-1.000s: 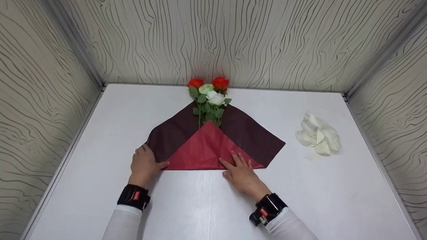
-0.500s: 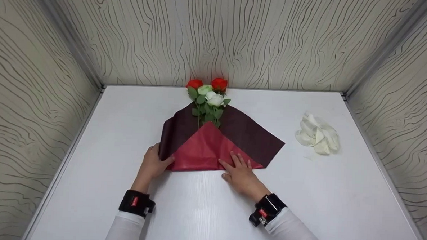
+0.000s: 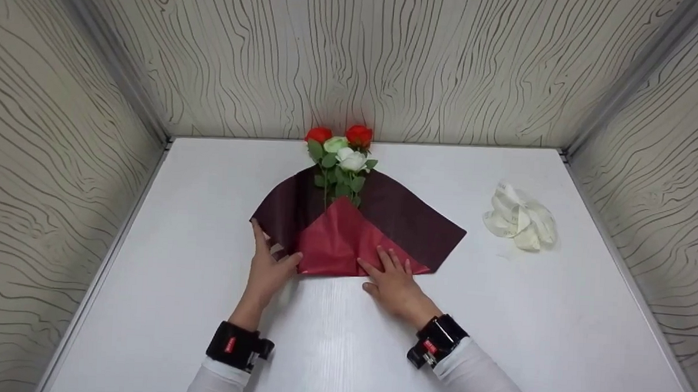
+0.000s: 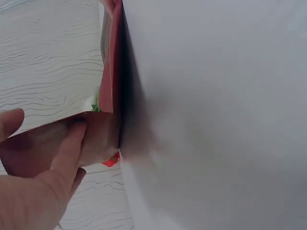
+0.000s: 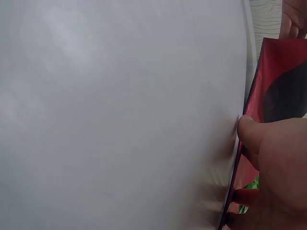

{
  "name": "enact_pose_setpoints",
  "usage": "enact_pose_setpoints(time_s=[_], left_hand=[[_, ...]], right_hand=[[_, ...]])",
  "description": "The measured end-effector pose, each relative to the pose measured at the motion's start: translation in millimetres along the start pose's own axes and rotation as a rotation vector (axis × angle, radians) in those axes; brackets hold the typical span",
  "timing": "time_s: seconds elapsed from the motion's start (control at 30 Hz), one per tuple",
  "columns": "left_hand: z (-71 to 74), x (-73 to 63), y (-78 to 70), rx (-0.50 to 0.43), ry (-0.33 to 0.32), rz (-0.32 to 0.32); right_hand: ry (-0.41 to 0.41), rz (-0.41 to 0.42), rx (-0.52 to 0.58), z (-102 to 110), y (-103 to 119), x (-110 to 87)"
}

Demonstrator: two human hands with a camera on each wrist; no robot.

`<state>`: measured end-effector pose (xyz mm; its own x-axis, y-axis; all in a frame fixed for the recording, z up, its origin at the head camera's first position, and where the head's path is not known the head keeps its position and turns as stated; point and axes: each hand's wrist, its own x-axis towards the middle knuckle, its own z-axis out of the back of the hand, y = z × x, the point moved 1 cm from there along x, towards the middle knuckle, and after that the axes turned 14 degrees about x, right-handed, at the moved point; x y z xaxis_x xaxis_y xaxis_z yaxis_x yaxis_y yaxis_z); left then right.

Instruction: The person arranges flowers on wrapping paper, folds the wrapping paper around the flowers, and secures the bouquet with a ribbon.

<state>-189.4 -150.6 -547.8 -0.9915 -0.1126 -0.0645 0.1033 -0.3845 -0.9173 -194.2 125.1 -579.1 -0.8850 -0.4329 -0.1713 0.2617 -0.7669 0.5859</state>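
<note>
A sheet of flower wrapping paper (image 3: 410, 219), dark maroon with a red folded-up front flap (image 3: 338, 242), lies around a bunch of roses. Two red roses (image 3: 359, 136) and two whitish ones (image 3: 351, 159) stick out beyond its far edge, their lower stems hidden by the flap. My left hand (image 3: 269, 275) holds the paper's left side, bent up off the table, thumb on the near face and other fingers at the outer edge and behind. Spread fingers of my right hand (image 3: 398, 286) press flat on the flap's right part, thumb near the bottom fold.
Crumpled cream ribbon (image 3: 521, 221) lies on the right of the white table (image 3: 585, 324). Patterned wall panels (image 3: 355, 61) close off the back and both sides. The rose heads sit near the table's back edge. Black camera bands (image 3: 440, 341) circle both wrists.
My left hand has moved right, lifting and bending the paper's left side inward toward the roses. The index finger now reaches the outer corner. The right hand stays in place.
</note>
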Motion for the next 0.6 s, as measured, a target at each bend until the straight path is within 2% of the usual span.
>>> enact_pose_setpoints(time_s=[0.07, 0.13, 0.2, 0.3, 0.33, 0.4, 0.6], left_hand=[[-5.5, -1.1, 3.2, -0.068, -0.034, 0.025], [-9.6, -2.1, 7.1, -0.051, -0.052, 0.060], [-12.0, -3.5, 10.4, 0.023, -0.052, 0.083], [-13.1, -5.7, 14.0, 0.222, -0.044, 0.094], [-13.1, -6.4, 14.4, 0.270, -0.048, 0.091], [-13.0, -7.8, 13.1, 0.307, -0.056, 0.082], [-19.7, -10.4, -5.5, 0.258, -0.045, -0.012]], right_hand=[[0.003, -0.003, -0.004, 0.4, 0.6, 0.3], [0.002, -0.004, -0.006, 0.2, 0.7, 0.7], [0.003, -0.006, -0.011, -0.1, 0.5, 1.2], [0.002, -0.007, -0.008, -0.4, 0.2, 1.1], [0.003, -0.007, -0.007, -0.5, 0.1, 0.9], [0.005, -0.008, -0.006, -0.4, 0.0, 0.5], [0.003, -0.006, -0.006, -0.7, -0.3, 0.0]])
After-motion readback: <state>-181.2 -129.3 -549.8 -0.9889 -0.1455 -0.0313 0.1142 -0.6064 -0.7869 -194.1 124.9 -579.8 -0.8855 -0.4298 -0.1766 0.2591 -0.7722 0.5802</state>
